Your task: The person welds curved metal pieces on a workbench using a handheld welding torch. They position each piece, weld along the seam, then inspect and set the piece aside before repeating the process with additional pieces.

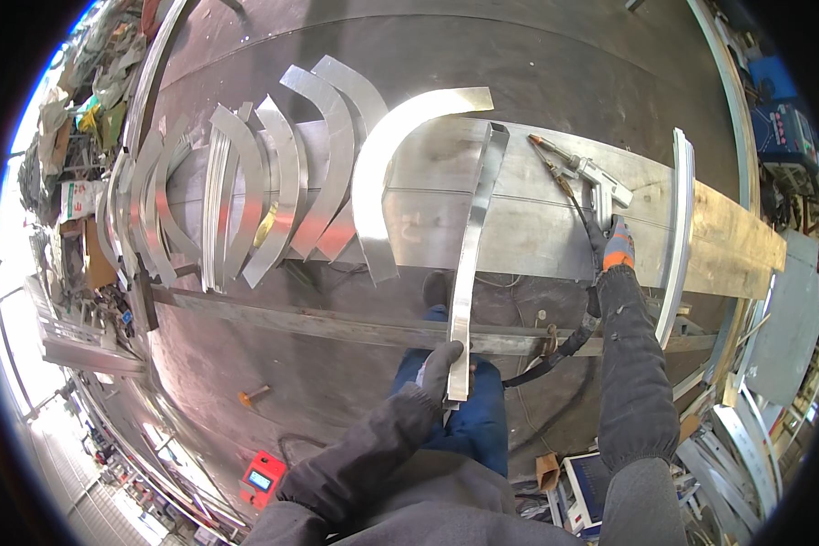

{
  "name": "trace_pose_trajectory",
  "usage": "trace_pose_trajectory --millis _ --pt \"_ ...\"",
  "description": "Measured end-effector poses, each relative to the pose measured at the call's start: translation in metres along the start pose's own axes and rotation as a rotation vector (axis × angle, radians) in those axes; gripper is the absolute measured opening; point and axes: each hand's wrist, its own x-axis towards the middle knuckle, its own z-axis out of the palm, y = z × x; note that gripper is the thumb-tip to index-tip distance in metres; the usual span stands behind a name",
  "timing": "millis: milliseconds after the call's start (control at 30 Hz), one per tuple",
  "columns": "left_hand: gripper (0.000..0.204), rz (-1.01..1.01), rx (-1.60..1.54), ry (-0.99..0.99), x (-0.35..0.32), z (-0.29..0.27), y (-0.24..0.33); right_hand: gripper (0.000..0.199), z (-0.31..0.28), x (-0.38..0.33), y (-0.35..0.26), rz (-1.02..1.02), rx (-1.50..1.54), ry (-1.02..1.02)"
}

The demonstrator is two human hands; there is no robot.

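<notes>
My left hand [439,369], in a dark glove, is closed round the near end of a long, narrow, shiny metal bar [471,232]. The bar slants away from me over my legs, its far end over the metal-topped bench. At the right, my right hand [618,249], in a grey and orange glove, is closed at the lower end of the grip of a silver welding gun [596,175]. The gun lies on the bench, its copper-coloured nozzle pointing to the far left. A black cable hangs from its grip. Part of my right hand's fingers is hidden.
Several curved metal strips [323,205] stand and lie along the bench's left half. A long curved piece [677,237] crosses its right end, beside a wooden board [737,241]. The metal bench top [428,227] rests over a frame rail [337,328]. A red device [263,478] stands at lower left.
</notes>
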Motion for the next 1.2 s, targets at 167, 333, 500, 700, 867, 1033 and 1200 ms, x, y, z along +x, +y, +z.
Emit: trace_pose_trajectory --millis 167,333,500,700,867,1033,1200 --pt "0.035 0.005 -0.057 -0.052 -0.010 0.011 0.001 0.089 -0.004 -0.003 0.002 -0.036 0.123 -0.026" --pt "0.033 -0.042 -0.170 -0.053 -0.010 0.033 0.002 0.078 -0.013 0.004 0.004 -0.027 0.355 -0.158" --pt "0.035 0.024 -0.173 -0.047 0.005 0.060 -0.005 0.055 -0.014 -0.019 0.008 0.004 0.843 -0.348" --pt "0.043 0.159 0.045 0.031 0.024 0.067 -0.030 0.032 -0.062 -0.120 0.031 0.040 1.006 -0.486" --pt "0.045 0.196 0.091 0.047 0.039 0.058 -0.041 0.028 -0.111 -0.205 0.028 0.471 0.957 -0.604" --pt "0.050 -0.030 0.031 -0.049 0.042 0.037 -0.033 0.042 -0.180 -0.270 0.011 0.685 1.319 -0.437" --pt "0.062 0.041 0.171 -0.132 0.050 0.016 -0.021 0.057 -0.192 -0.310 0.020 0.319 1.365 -0.537"
